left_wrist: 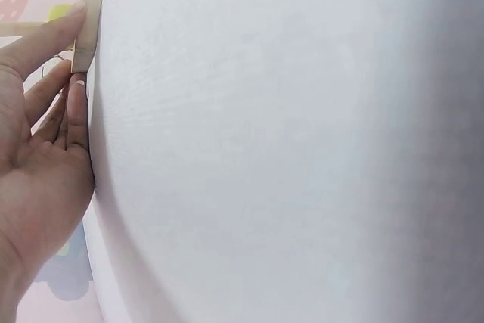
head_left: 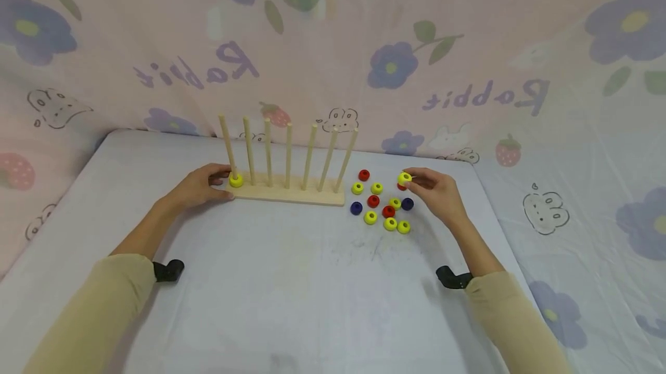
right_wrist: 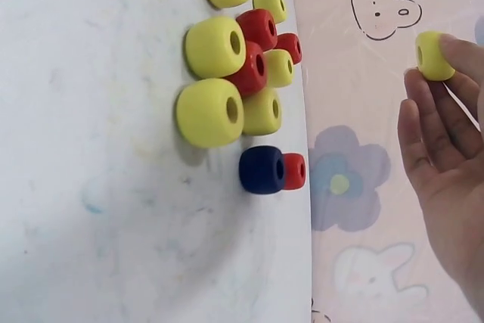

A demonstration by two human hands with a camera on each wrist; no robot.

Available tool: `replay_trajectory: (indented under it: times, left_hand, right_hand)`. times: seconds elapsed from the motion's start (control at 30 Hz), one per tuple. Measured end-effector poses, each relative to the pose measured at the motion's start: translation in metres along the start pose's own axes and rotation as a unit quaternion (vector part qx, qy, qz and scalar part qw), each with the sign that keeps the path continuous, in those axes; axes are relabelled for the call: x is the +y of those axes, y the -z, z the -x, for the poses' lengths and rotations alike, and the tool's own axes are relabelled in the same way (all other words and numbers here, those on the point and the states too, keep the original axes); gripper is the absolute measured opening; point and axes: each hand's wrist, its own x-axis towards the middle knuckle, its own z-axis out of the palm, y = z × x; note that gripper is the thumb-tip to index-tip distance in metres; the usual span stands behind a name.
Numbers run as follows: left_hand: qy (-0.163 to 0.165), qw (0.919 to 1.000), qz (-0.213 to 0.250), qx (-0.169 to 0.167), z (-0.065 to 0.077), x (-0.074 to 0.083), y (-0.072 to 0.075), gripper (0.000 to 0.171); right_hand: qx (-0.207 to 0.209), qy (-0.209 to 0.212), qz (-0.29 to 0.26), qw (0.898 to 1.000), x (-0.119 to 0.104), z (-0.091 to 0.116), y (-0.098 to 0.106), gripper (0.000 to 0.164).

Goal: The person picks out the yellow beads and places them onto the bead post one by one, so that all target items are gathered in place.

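A wooden rack (head_left: 286,193) with several upright pegs stands toward the back of the table. One yellow bead (head_left: 236,181) sits at the bottom of its leftmost peg. At that same end, my left hand (head_left: 199,185) grips the base, thumb along the front edge; the left wrist view shows the fingertips at the base's end (left_wrist: 88,43). My right hand (head_left: 441,196) pinches another yellow bead (right_wrist: 435,57) between thumb and fingers, raised off the table. Below it lie loose yellow, red and dark blue beads, including a red bead (head_left: 373,201) and a blue bead (head_left: 356,208).
A white cloth (head_left: 291,293) covers the table. Behind it hangs a printed curtain (head_left: 322,33) with flowers and rabbits. The loose beads lie right of the rack, some touching each other. Black wrist mounts (head_left: 169,270) are on both forearms.
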Motion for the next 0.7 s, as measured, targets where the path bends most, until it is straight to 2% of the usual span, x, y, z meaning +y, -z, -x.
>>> replay_trajectory:
  times: [0.37,0.7]
  left_hand:
    - [0.002,0.9999,-0.003,-0.01,-0.002,0.007,0.002,0.083]
    - [0.005,1.0,-0.002,-0.005,-0.004,0.002,0.0,0.084]
  right_hand:
    - [0.002,0.034,0.003,0.999,-0.023,-0.018,-0.003,0.029]
    - [-0.003,0.054,0.007,0.999,-0.049,-0.035,-0.001,0.03]
